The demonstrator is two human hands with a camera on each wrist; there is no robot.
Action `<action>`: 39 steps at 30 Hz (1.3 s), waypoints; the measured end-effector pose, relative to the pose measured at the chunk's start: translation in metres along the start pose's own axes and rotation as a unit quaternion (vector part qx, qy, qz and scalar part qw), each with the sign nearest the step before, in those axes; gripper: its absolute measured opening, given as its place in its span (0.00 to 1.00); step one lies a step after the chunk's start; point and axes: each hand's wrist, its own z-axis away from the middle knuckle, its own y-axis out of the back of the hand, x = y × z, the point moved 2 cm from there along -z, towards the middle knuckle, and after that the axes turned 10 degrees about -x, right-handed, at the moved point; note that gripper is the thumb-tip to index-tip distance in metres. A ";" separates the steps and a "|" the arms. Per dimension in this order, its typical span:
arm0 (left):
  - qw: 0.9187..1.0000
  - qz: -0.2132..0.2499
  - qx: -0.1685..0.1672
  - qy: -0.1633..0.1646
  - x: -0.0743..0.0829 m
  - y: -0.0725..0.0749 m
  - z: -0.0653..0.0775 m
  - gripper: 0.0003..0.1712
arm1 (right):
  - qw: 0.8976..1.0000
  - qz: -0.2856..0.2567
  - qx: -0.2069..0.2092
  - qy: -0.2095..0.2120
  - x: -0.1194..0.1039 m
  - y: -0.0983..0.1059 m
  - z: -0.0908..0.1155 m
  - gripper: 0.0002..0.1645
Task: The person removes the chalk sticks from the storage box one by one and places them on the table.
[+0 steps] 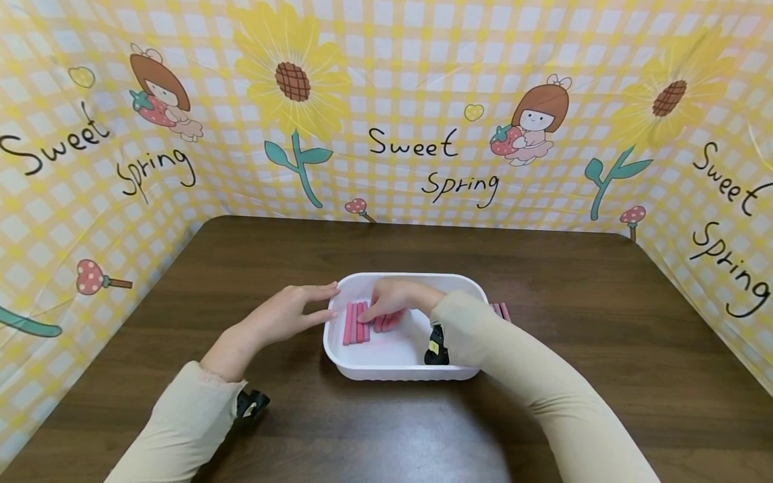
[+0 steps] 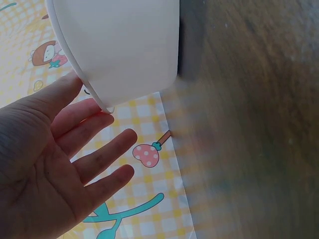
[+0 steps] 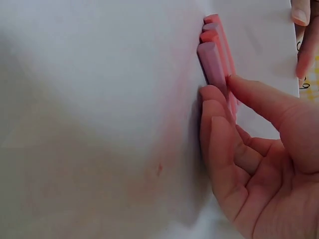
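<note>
Inside a white plastic tub point(image 1: 404, 373), several pink, red and mauve chalk sticks point(image 1: 347, 323) lie side by side near the left wall. My right hand point(image 1: 395, 295) reaches into the tub, its fingers curled. Thumb and forefinger pinch the nearest mauve chalk stick point(image 3: 211, 62) at the right end of the row. Part of that stick is hidden behind the fingertips. At the tub's left rim, my left hand point(image 1: 292, 308) has its fingers extended, with the thumb tip and forefinger touching the rim point(image 2: 75, 64).
More pink chalk sticks point(image 1: 500, 311) lie on the table just right of the tub, partly hidden by the right sleeve point(image 1: 531, 369). The brown wooden table point(image 1: 266, 261) surrounds the tub. A yellow checked cloth point(image 1: 417, 60) hangs behind and along both sides.
</note>
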 end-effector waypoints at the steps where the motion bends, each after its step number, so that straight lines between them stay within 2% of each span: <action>1: 1.000 0.000 0.000 -0.001 0.000 0.000 0.000 0.30 | 1.000 0.002 0.003 -0.001 0.000 0.000 0.000 0.16; 9: 1.000 0.004 0.001 0.000 0.000 0.000 0.000 0.30 | 1.000 0.009 -0.007 -0.001 -0.001 0.001 0.000 0.17; 21: 1.000 0.003 0.003 0.000 -0.001 -0.001 0.000 0.30 | 1.000 -0.019 -0.015 -0.003 -0.002 0.001 0.003 0.16; 30: 1.000 0.001 0.004 0.001 0.000 0.000 0.000 0.30 | 0.999 -0.035 -0.036 0.005 0.000 0.005 0.010 0.15; 39: 1.000 0.004 0.000 0.005 0.001 0.000 0.000 0.30 | 1.000 -0.020 -0.019 0.007 0.004 0.013 0.022 0.13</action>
